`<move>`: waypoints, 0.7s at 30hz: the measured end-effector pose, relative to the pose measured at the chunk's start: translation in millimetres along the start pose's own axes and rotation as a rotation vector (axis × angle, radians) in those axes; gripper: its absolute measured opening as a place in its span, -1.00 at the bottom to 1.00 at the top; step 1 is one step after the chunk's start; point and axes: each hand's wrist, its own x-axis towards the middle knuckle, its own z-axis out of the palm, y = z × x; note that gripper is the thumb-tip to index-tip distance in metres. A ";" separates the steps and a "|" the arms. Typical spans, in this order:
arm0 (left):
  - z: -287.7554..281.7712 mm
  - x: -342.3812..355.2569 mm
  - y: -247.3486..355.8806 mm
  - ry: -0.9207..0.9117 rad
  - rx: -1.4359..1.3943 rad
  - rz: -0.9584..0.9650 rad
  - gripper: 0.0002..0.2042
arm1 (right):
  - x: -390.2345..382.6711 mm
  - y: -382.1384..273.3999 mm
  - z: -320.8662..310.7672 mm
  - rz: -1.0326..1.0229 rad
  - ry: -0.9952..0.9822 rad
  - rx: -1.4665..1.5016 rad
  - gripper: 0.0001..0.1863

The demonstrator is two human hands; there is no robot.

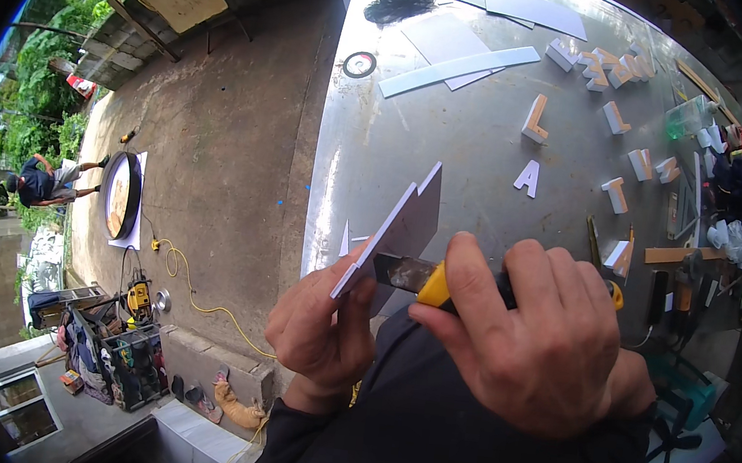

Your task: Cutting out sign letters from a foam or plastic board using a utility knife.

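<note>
My left hand [320, 326] pinches a white flat board piece [413, 218] with a stepped edge, held tilted above the metal table [480, 143]. My right hand [518, 337] grips a yellow-and-black utility knife [433, 283]; its dark blade meets the board beside my left fingers, whose tips are partly hidden. On the table beyond lie a white cut-out letter A [527, 179] and several block letters with tan sides, such as an L [535, 120].
At the table's back are white sheets [521, 12], dark tangled material [399, 4] and a round item [359, 65]; clutter [734, 179] lines the right. Leftward are a person [41, 183], a black ring [126, 197], yellow cord [209, 309], tool bags [127, 360] and a cat [239, 408].
</note>
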 end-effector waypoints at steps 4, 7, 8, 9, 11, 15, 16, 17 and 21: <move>-3.0 -1.9 -1.5 -0.014 0.093 -0.014 -0.78 | 3.8 0.7 9.2 -0.014 0.029 0.033 -0.54; -5.4 -3.7 -1.0 -0.014 0.077 -0.037 -0.79 | 6.0 0.9 5.4 -0.010 0.028 0.035 -0.56; -4.6 -2.6 -1.3 -0.020 0.074 -0.034 -0.79 | 7.4 5.0 3.2 -0.003 0.030 0.034 -0.56; -3.5 -1.2 -1.6 -0.005 0.037 -0.015 -0.79 | 9.0 11.2 0.8 -0.044 0.014 0.053 -0.56; -6.3 -2.6 -4.1 0.019 0.013 -0.004 -0.79 | 10.3 14.1 1.1 -0.100 -0.005 0.080 -0.56; -8.3 -3.4 -6.8 -0.009 0.034 0.034 -0.79 | 8.7 10.8 3.7 -0.087 0.008 0.097 -0.56; -8.5 -3.1 -6.3 -0.001 0.056 0.046 -0.78 | 7.9 8.9 4.9 -0.069 0.022 0.091 -0.56; -8.3 -2.4 -5.1 -0.001 0.055 0.047 -0.78 | 7.8 7.7 6.0 -0.068 0.023 0.090 -0.56; -4.4 -2.3 -3.1 0.001 0.144 0.026 -0.77 | 8.3 2.1 12.4 -0.042 0.061 0.052 -0.55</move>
